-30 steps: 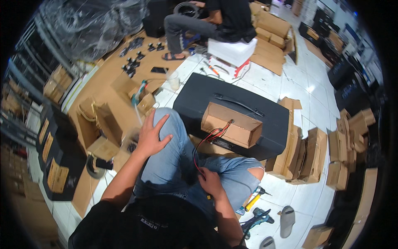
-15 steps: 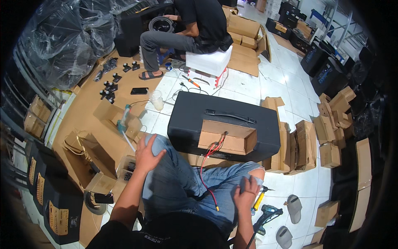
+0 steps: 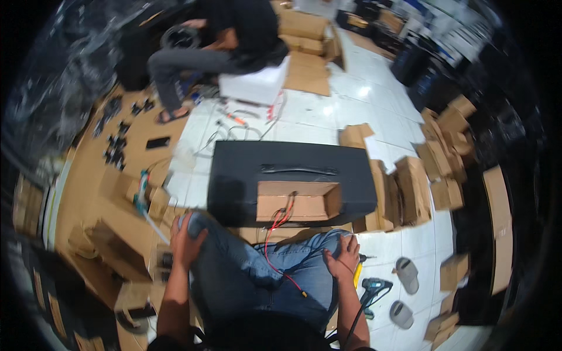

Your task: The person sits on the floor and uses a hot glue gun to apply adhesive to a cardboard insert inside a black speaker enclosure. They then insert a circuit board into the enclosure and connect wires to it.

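Observation:
My left hand [image 3: 187,244] rests on my left knee, fingers spread and holding nothing. On the other knee lies my right hand [image 3: 344,258], its fingers loosely apart and bare of any object. Between my knees and the floor beyond stands a black speaker cabinet [image 3: 234,175] with a strap handle [image 3: 300,170] on top. A rectangular cutout [image 3: 316,202] in it shows bare wood inside. Out of this opening comes a red and black cable [image 3: 267,243], which drapes over my jeans and ends in a small yellow connector [image 3: 304,294]. Neither hand touches the cabinet or the cable.
A co-worker [image 3: 246,35] sits on a white box, holding a round speaker driver [image 3: 180,38]. Cardboard boxes [image 3: 414,190] stand right of the cabinet. A cordless drill [image 3: 372,289] and grey slippers [image 3: 405,275] lie at right. A hot glue gun [image 3: 141,193] and phone [image 3: 158,143] are at left.
My view has shifted, so the cabinet appears straighter and farther left. Both hands stay on my knees. The co-worker still holds the speaker driver.

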A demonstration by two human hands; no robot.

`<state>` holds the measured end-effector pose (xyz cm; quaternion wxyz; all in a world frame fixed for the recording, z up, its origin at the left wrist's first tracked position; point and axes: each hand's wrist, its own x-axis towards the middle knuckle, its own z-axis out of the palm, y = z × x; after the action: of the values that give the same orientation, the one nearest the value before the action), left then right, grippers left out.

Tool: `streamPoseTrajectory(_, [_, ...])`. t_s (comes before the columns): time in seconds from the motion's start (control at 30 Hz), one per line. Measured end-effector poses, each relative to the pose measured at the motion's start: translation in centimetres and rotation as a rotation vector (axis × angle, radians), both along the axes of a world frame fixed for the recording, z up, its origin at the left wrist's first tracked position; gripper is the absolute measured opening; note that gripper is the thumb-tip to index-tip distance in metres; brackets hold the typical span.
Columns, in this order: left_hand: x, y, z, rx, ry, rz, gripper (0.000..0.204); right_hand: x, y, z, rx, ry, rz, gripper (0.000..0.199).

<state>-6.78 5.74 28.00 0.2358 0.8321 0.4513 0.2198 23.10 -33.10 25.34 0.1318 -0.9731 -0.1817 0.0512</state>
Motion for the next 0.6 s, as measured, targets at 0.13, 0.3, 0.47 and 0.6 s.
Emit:
streamPoseTrajectory(0.13, [1.6, 1.1, -0.1, -0.080, 0.042, 0.017, 0.069, 2.9, -0.8, -3.9, 0.040, -0.061, 0.005, 0.073])
streamPoseTrajectory(0.3, [1.3, 2.4, -2.0, -0.116, 0.155, 0.075, 0.068, 5.5, 0.0, -6.1, 0.026, 0.053, 0.046, 0.065])
streamPoseTrajectory(0.47, [1.8, 2.7, -0.1, -0.298, 0.236, 0.142, 0.067, 9.3, 0.1, -6.6, 0.043, 0.126, 0.124, 0.057])
streamPoseTrajectory(0.6, [2.0, 2.7, -0.4, -0.304, 0.260, 0.147, 0.068, 13.5, -0.1, -8.6, 0.102, 0.175, 0.098, 0.053])
